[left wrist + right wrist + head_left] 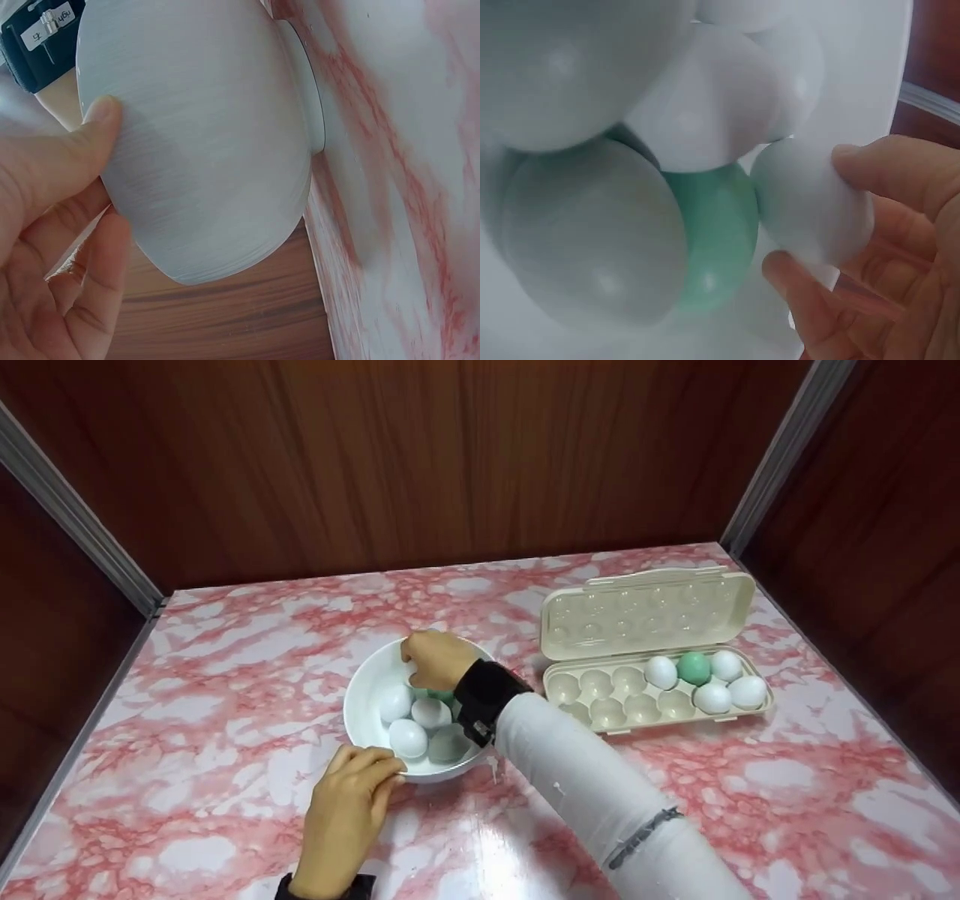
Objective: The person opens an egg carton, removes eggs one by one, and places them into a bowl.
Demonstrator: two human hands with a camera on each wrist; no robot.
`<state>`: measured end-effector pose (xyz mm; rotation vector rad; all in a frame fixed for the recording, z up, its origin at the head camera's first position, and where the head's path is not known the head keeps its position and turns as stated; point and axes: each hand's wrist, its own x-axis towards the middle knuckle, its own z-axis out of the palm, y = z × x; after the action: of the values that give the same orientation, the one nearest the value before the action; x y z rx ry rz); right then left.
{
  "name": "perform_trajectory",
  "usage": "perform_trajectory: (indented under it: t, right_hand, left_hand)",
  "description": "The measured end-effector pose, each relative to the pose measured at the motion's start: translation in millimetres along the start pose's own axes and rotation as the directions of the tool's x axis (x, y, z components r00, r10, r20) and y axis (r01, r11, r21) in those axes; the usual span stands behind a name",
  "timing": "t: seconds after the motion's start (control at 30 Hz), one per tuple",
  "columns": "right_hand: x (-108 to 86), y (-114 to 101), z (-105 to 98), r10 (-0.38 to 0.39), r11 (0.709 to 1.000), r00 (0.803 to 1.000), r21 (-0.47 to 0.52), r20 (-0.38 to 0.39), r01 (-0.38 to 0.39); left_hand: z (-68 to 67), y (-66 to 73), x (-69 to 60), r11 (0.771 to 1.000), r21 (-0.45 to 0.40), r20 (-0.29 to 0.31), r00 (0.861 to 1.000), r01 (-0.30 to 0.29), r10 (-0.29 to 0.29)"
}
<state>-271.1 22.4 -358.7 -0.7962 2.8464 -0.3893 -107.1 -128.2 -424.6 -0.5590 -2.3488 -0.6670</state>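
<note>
A white bowl point(363, 690) stands upright on the pink-and-white table point(262, 660), left of the carton and apart from it. The left hand point(346, 802) grips the bowl's near-left edge; the left wrist view shows the thumb point(103, 116) laid against the outside wall, the other fingers bent, some partly hidden. The right hand point(439, 658) is inside the bowl, toward its far side, and pinches a pale egg point(806, 206), with the thumb on one side and bent fingers about the other. That egg is within the bowl, just beside a green egg point(718, 240). Other eggs lie loose around them: white ones, including one point(408, 738) at the near side, and a greyish one point(450, 744) next to it; the right forearm and hand hide part of the load, so a full count cannot be certified. The cream carton point(686, 723) rests at right, its lid point(649, 615) raised at the back. It carries five eggs, all toward its right end: three in the far row, the middle one green point(694, 668), and two white in the near row. Black bands are worn on both wrists; a white sleeve point(592, 787) covers the right forearm.
</note>
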Motion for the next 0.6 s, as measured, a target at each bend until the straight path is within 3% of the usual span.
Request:
perform_trajectory:
  t: [0.23,0.6]
  right_hand:
    - [2.7,0.1,7.4,-0.033,0.991,0.999,-0.13,0.018,0.035]
    - [2.9,-0.1,10.4,-0.027,0.987,0.998,-0.158,0.056,0.036]
  left_hand:
    - [0.1,0.3,-0.2,1.0,0.003,0.002,1.0,0.002,-0.002]
    - [0.8,-0.7,-0.1,1.0,0.003,0.0,1.0,0.0,0.0]
